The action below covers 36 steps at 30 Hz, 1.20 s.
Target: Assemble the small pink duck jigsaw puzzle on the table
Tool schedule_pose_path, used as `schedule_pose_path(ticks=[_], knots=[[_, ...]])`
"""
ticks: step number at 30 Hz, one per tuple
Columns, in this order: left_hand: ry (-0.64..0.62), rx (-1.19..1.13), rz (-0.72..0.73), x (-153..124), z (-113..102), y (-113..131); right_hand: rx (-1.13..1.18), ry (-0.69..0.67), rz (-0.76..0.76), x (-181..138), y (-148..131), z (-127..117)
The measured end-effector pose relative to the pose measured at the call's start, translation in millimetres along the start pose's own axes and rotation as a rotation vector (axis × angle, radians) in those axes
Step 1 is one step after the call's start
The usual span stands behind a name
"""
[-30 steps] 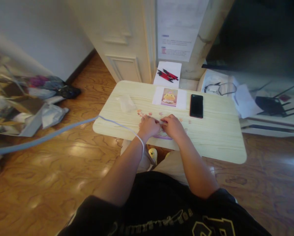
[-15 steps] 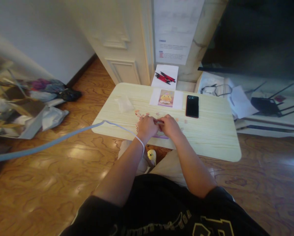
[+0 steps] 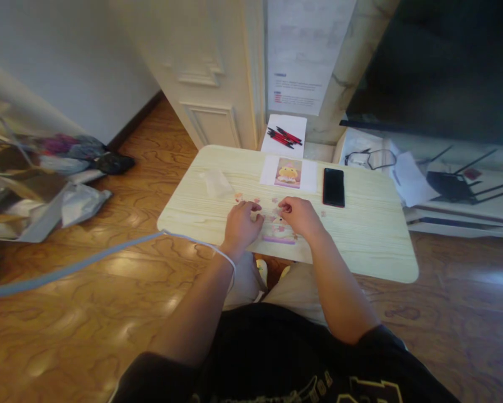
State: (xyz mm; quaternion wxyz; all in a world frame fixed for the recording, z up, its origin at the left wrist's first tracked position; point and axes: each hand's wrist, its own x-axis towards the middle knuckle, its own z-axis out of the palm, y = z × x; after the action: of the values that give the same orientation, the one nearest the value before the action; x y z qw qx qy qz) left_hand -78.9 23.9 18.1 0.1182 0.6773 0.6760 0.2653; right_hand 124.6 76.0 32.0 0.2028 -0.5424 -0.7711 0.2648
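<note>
On the pale table (image 3: 361,240), a partly joined jigsaw puzzle (image 3: 279,236) in pink and purple lies in front of me. My left hand (image 3: 242,225) is at its left side, thumb and fingers apart, with nothing seen between them. Over the right side of the puzzle, my right hand (image 3: 302,217) has its fingertips pinched together; whatever they hold is too small to make out. Loose jigsaw pieces (image 3: 238,197) lie beyond my left hand, and another piece (image 3: 323,213) sits to the right. Farther back is a picture card (image 3: 288,172) with a yellow figure.
A black phone (image 3: 334,187) lies right of the card, and a clear plastic bag (image 3: 218,183) lies at left. Red pens (image 3: 284,137) rest on white paper behind the table. A grey cable (image 3: 108,254) runs from the left to my left wrist. Boxes and bags (image 3: 45,184) stand on the floor.
My hands were together over the puzzle and have moved apart, the left one leftward with its fingers opened. More of the puzzle now shows between them.
</note>
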Motion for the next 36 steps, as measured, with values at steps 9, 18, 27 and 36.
schedule_pose_path(ticks=[9, 18, 27, 36], knots=[[0.091, -0.042, -0.114, -7, -22, -57, -0.004, -0.001, -0.185, 36, -38, 36], [0.103, -0.129, -0.041, -3, -21, -70, 0.026, -0.026, -0.1, 42, -43, 41], [0.179, -0.294, -0.04, -6, -15, -81, 0.014, 0.026, -0.078, 27, -39, 33], [0.145, -0.274, -0.054, -7, -12, -82, -0.061, 0.014, -0.13, 22, -53, 49]])
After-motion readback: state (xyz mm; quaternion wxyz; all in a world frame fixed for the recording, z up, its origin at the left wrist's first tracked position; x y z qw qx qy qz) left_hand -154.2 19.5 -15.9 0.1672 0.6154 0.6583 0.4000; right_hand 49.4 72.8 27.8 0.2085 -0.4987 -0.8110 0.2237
